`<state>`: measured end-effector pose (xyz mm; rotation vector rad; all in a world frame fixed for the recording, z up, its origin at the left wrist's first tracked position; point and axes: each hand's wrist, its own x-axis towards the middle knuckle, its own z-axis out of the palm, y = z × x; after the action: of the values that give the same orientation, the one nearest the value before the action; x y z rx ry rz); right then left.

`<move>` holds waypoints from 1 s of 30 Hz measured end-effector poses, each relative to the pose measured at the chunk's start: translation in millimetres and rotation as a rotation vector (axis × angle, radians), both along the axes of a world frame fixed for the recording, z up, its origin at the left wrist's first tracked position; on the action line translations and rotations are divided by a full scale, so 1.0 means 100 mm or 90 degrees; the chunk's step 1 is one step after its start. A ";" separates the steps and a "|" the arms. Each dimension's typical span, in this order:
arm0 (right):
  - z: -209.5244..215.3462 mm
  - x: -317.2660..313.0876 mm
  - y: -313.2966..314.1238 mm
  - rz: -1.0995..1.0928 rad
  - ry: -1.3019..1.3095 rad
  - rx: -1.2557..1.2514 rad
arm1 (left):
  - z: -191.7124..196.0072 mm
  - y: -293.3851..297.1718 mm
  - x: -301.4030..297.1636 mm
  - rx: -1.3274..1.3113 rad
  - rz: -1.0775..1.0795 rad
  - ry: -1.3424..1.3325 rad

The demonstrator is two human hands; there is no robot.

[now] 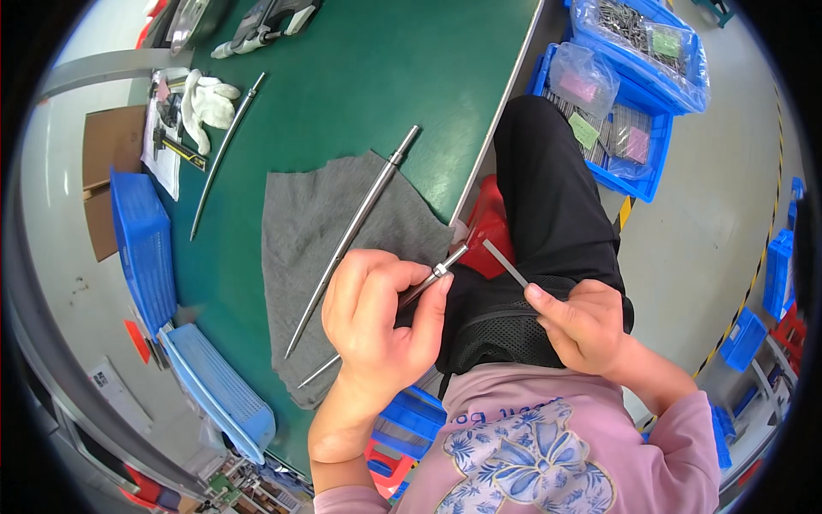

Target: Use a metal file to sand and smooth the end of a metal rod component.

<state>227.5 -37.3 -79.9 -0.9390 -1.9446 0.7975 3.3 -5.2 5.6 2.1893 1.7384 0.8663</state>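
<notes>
My left hand (377, 321) is closed around a slim metal rod (441, 269) with a stepped, collared end. That end sticks out past the thumb and fingertips; a thin tapered end shows on the other side of the hand. Pinched in my right hand (586, 321) is a thin, flat grey strip (505, 261), its free end pointing toward the rod's collared end, with a small gap between them. Beside my left hand, a second tapered metal rod (364, 210) lies on a grey cloth (295, 223). A third, similar rod (225, 146) rests farther left on the green table (377, 68).
White gloves (210, 103), papers and a yellow-black tool (181, 150) lie at the table's left. Blue baskets (218, 390) line that side. At the right, blue crates (655, 163) hold bagged metal parts. A power tool (265, 26) sits at the far edge.
</notes>
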 end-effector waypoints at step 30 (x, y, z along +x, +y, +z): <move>0.15 -0.35 0.03 -0.068 -0.014 0.194 | -0.06 -0.02 -0.10 0.104 -0.024 0.033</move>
<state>192.8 -34.0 -64.7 -0.8597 -1.9483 0.4147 -6.8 -7.4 0.1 2.3602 1.6974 0.9835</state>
